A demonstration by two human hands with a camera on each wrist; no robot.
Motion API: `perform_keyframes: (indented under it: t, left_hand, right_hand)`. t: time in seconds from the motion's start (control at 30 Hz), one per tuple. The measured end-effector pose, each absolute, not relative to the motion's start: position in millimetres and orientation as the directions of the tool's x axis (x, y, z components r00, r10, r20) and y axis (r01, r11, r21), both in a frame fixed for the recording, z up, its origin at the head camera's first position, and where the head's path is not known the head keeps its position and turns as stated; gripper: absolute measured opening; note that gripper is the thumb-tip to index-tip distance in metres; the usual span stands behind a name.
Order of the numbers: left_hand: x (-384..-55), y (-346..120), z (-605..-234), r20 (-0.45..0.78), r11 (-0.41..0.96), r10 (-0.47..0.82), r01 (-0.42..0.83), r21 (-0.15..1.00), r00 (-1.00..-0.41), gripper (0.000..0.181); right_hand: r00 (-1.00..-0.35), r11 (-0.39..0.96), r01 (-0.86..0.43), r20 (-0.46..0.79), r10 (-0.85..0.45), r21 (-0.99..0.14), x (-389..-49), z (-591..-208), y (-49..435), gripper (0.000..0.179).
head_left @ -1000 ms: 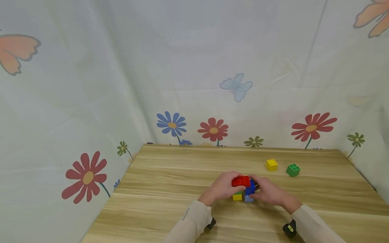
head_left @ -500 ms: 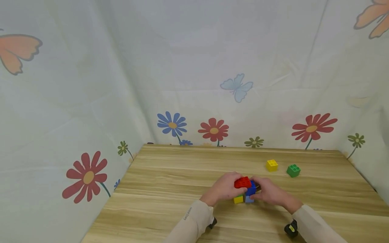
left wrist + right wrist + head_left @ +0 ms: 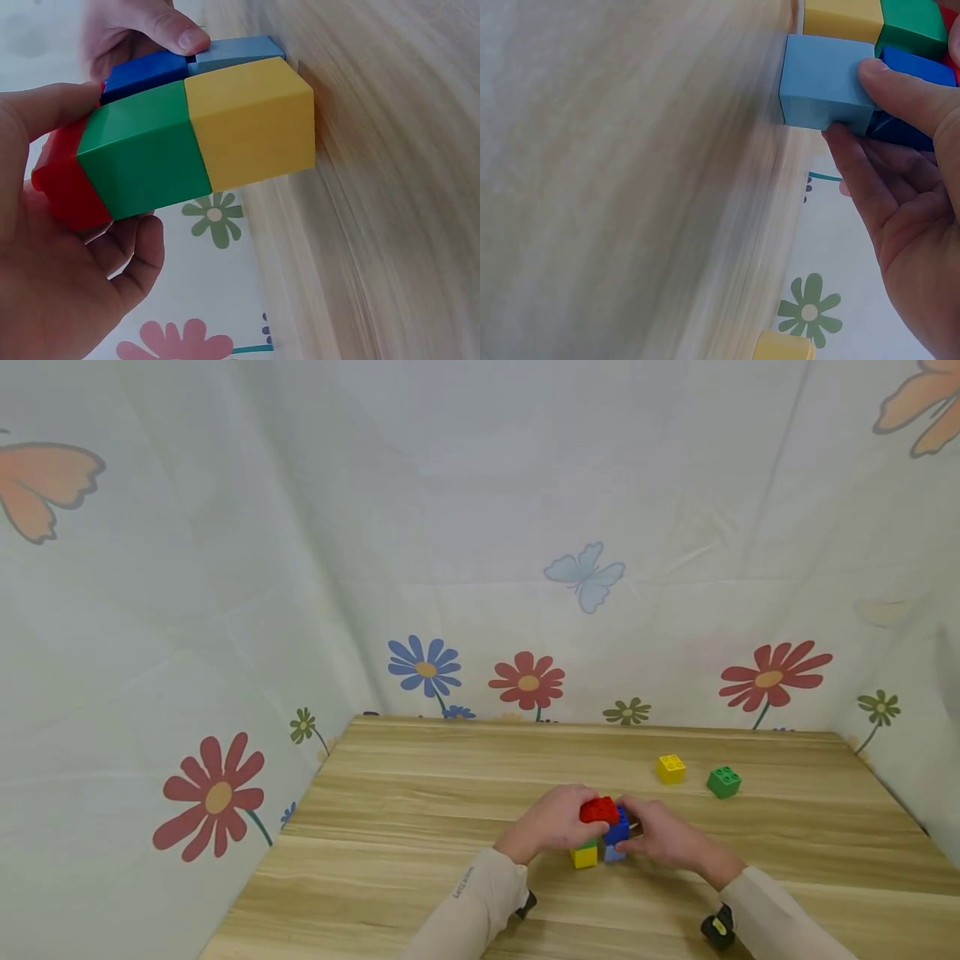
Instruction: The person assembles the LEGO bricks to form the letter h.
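My left hand grips a red toy building brick with studs on top. In the left wrist view, a green brick and a yellow brick sit in line under the red one, forming one stack. Close beside it, my right hand pinches a second stack, a dark blue brick above a light blue brick. The right thumb lies on the light blue brick in the right wrist view. Whether the two stacks touch is hard to tell.
Farther back on the wooden table lie a loose yellow brick and a loose green brick. A pale curtain with printed flowers and butterflies hangs behind the table and along its sides.
My left hand has shifted slightly right with the red brick. The lower yellow end of its stack has swung a little left and nearer to me. The right hand has barely moved.
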State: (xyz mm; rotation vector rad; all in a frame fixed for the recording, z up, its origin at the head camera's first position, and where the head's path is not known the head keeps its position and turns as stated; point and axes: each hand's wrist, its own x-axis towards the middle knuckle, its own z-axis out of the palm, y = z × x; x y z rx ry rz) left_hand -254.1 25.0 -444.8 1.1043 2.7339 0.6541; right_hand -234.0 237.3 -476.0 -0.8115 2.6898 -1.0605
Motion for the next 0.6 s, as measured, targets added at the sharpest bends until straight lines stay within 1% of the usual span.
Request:
perform_keyframes:
  t: [0.2, 0.3, 0.43, 0.53, 0.6]
  left_hand:
    - [-251.3, 25.9, -440.0, 0.035, 0.647, 0.701, 0.657, 0.387, -0.712, 0.023]
    - [-249.2, 26.5, -438.9, 0.027, 0.655, 0.692, 0.642, 0.399, -0.722, 0.021]
    - [-248.0, 27.3, -440.2, 0.042, 0.66, 0.684, 0.644, 0.387, -0.728, 0.02]
    - [-248.5, 26.9, -441.0, 0.057, 0.658, 0.693, 0.663, 0.358, -0.718, 0.021]
    - [-249.0, 26.1, -441.2, 0.056, 0.655, 0.695, 0.664, 0.362, -0.716, 0.022]
  right_hand:
    - [-0.816, 0.56, -0.481, 0.11, -0.568, -0.674, -235.0, -478.0, 239.1, 0.042]
    - [-0.81, 0.553, -0.495, 0.127, -0.572, -0.67, -236.3, -479.2, 240.2, 0.041]
    - [-0.816, 0.539, -0.48, 0.126, -0.564, -0.692, -237.2, -479.9, 241.0, 0.04]
    - [-0.821, 0.523, -0.453, 0.109, -0.56, -0.722, -237.8, -480.4, 241.4, 0.039]
    - [-0.82, 0.516, -0.448, 0.104, -0.563, -0.731, -238.3, -481.3, 242.0, 0.039]
